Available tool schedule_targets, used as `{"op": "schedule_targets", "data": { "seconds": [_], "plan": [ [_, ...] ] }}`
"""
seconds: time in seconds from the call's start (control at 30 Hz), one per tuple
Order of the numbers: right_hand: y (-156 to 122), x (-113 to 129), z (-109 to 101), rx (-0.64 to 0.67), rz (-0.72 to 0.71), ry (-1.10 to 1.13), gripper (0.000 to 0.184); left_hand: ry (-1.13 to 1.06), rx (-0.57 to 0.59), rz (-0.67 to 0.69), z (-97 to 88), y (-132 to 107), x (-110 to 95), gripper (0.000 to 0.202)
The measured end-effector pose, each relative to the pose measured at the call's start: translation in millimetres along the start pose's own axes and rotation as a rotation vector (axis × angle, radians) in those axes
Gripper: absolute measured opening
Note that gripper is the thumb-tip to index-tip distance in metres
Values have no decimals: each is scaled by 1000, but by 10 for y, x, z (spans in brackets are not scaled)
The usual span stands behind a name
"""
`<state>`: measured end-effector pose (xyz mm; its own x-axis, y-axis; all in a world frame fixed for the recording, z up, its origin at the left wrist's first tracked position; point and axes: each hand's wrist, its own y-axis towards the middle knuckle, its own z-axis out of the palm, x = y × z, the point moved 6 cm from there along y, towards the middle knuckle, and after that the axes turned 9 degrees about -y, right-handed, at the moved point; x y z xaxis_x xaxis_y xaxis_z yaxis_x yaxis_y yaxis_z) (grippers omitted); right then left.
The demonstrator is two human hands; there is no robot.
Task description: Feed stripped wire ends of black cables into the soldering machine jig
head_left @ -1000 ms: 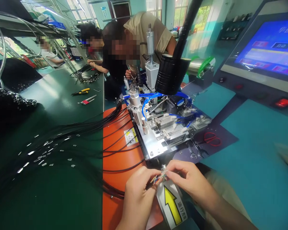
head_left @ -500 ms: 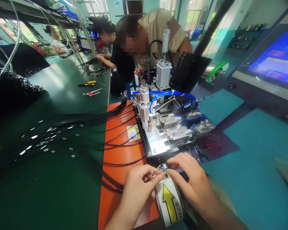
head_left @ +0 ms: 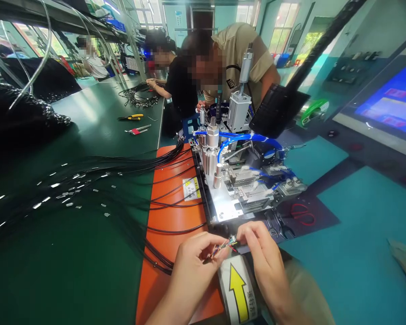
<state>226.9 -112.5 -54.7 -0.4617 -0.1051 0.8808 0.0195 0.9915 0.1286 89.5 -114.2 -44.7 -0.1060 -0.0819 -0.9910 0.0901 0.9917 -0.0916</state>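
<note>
- on the green table (head_left: 77, 253), black cables (head_left: 98, 169) lie loosely bunched; a tug on one could drag its neighbours, since they overlap.
- more cables cross the orange panel (head_left: 176, 219); a moving forearm could catch them.
- the left hand (head_left: 194, 259) has thumb and forefinger closed on thin coloured wires (head_left: 222, 247); a slack pinch could let them slip, and their splay could get colours crossed.
- the wires' far ends meet a small metallic piece (head_left: 233, 239) between the hands, above the arrow label (head_left: 237, 286); a sideways pull could bend or part them.
- the right hand (head_left: 262, 253) has its fingertips drawn together beside that piece; i cannot tell whether they grip it. if not, it could swing aside.
</note>
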Motion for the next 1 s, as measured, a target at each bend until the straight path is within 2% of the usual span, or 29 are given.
{"op": "schedule_targets", "data": {
  "seconds": [0.1, 0.17, 0.3, 0.43, 0.63, 0.77, 0.87, 1.0],
  "plan": [
    [-6, 63, 79, 186, -38, 41, 26, 3, -21, 27, -24, -7, -19, 15],
    [-10, 97, 99, 232, -48, 36, 22, 7, -32, 55, -31, -6, -41, 14],
    [-4, 132, 95, 210, -76, 12, 20, 57, -27, 77, -13, -8, -91, 16],
    [-13, 158, 87, 192, -134, -30, 21, 140, 13, 101, 28, -18, -145, 22],
    [-40, 147, 84, 193, -182, -107, 17, 224, 79, 100, 57, -32, -179, 21],
    [-33, 182, 52, 226, -281, -135, 15, 263, 130, 115, 77, -51, -212, 22],
    [-8, 212, 36, 269, -305, -133, 19, 292, 112, 125, 69, -62, -226, 22],
    [42, 232, 31, 266, -231, -69, 21, 317, 25, 152, 37, -76, -250, 20]
  ]
}}
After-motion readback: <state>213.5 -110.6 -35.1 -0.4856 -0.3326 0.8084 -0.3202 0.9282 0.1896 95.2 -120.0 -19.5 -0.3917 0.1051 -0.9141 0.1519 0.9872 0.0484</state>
